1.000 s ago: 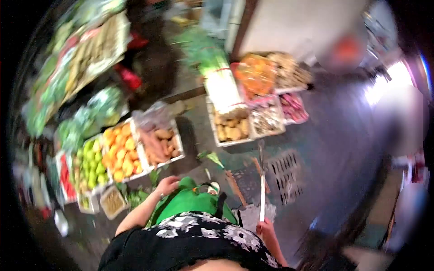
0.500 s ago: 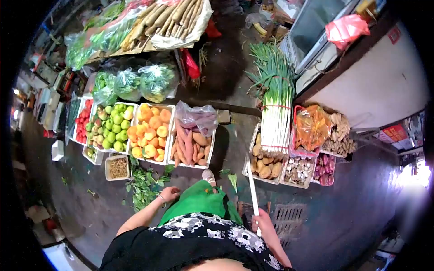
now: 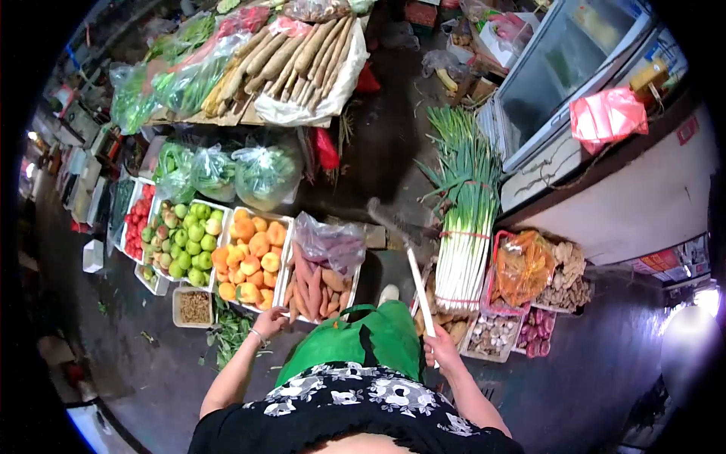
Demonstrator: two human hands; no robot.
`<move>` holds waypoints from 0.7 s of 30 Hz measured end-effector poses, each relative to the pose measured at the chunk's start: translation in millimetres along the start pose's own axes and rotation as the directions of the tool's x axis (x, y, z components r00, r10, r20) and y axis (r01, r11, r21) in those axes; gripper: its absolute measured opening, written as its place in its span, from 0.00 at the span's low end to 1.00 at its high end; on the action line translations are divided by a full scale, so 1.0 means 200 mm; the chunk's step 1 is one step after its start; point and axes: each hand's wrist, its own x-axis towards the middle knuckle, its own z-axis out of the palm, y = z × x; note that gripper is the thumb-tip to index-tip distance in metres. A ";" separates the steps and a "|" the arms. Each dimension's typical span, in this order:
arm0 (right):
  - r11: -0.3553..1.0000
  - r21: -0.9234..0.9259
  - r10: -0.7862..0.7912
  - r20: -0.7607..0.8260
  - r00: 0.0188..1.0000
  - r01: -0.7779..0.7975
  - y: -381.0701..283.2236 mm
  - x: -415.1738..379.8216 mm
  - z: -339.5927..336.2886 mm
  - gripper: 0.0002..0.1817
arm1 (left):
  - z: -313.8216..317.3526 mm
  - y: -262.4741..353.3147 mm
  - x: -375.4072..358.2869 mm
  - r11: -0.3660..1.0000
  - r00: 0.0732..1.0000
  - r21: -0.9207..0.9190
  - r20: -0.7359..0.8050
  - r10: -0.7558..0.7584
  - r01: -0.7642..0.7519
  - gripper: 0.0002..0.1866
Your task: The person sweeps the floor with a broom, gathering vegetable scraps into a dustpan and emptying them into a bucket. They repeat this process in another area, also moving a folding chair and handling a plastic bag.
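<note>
In the head view my right hand [image 3: 442, 350] is wrapped round the white handle of a broom [image 3: 418, 284]. The broom's dark, blurred head extends forward over the floor, left of a bundle of long green onions [image 3: 461, 253]. My left hand [image 3: 269, 322] hangs with nothing visible in it, its fingers loosely apart. It is near the front edge of a white crate of sweet potatoes [image 3: 314, 291]. Loose leafy greens [image 3: 231, 333] lie on the floor to its left. A green apron [image 3: 355, 340] covers my front.
Crates of peaches [image 3: 253, 257], green apples [image 3: 193, 242] and tomatoes [image 3: 138, 216] stand to the left. Garlic [image 3: 491, 333], ginger [image 3: 563, 276] and purple onions [image 3: 537, 331] are at the right. Long roots [image 3: 295, 60] lie on a stand ahead; a glass-doored cabinet [image 3: 556, 76] stands far right.
My body has moved forward, closer to the gap between the crates. The broom's dark head now shows ahead, beside the green onions. My left hand has come nearer the sweet potato crate.
</note>
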 end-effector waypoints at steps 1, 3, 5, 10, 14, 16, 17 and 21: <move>0.999 -0.024 0.028 0.003 1.000 -0.028 -0.03 0.06 -0.02 0.25 | -0.03 0.09 0.05 0.996 0.999 0.080 -0.041 0.034 -0.030 0.16; 0.997 -0.030 0.073 0.010 0.997 -0.073 -0.11 0.20 -0.07 0.20 | -0.09 0.30 0.16 0.956 0.979 0.257 -0.104 0.173 -0.142 0.16; 0.995 -0.041 0.092 0.049 0.995 -0.090 -0.27 0.34 -0.11 0.14 | -0.13 0.56 0.31 0.898 0.930 0.396 -0.220 0.293 -0.190 0.18; 0.987 -0.142 0.090 0.111 0.990 -0.074 -0.70 0.95 -0.25 0.16 | -0.18 1.44 0.87 0.595 0.677 0.754 -0.285 0.678 -0.278 0.30; 0.986 -0.164 0.014 0.092 0.996 0.001 -1.19 1.46 -0.26 0.22 | -0.17 2.18 1.42 0.355 0.567 0.934 -0.265 0.780 -0.052 0.38; 0.979 -0.196 0.060 0.065 0.996 -0.046 -1.45 1.71 -0.24 0.24 | -0.21 2.43 1.69 0.239 0.521 0.971 -0.201 0.829 -0.006 0.39; 0.980 -0.199 0.030 0.064 0.997 -0.017 -1.56 1.83 -0.23 0.24 | -0.23 2.53 1.80 0.205 0.531 0.978 -0.191 0.825 0.034 0.39; 0.988 -0.139 -0.069 0.010 0.998 0.070 -1.92 2.43 -0.23 0.28 | -0.28 2.72 2.15 0.079 0.624 0.988 -0.147 0.767 0.135 0.40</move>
